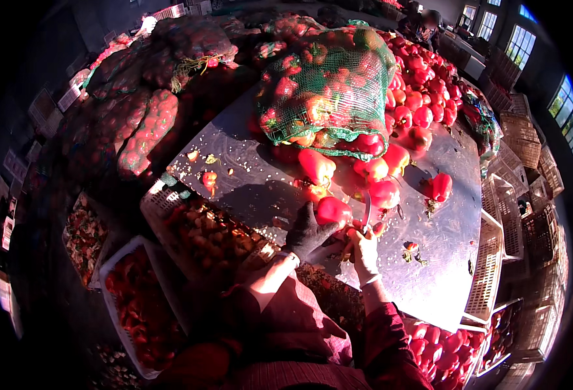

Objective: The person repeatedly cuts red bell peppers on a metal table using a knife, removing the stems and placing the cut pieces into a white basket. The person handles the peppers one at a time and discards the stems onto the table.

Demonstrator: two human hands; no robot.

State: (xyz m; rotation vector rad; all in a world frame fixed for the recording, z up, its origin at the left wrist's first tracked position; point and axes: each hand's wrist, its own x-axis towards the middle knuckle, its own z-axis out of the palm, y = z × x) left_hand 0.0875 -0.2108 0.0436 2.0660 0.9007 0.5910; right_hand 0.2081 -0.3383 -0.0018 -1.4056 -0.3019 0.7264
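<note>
My left hand (310, 233), in a dark glove, grips a red bell pepper (334, 212) above the near edge of the metal tabletop (267, 195). Close on its right, my right hand (365, 248), in a light glove, holds a knife whose curved blade (367, 209) points away from me. Some small pepper pieces lie by its fingers, partly hidden. Several more red peppers (317, 166) lie just beyond both hands. Behind them a green mesh sack (330, 92) full of red peppers rests on the table, its near end gathered above loose peppers.
A heap of red peppers (423, 92) spreads at the back right. Filled mesh sacks (150, 126) are piled at the left. Below the table's left edge stand crates of cores and red pieces (140, 307). Plastic crates (486, 268) line the right. A person (422, 29) is at the far right.
</note>
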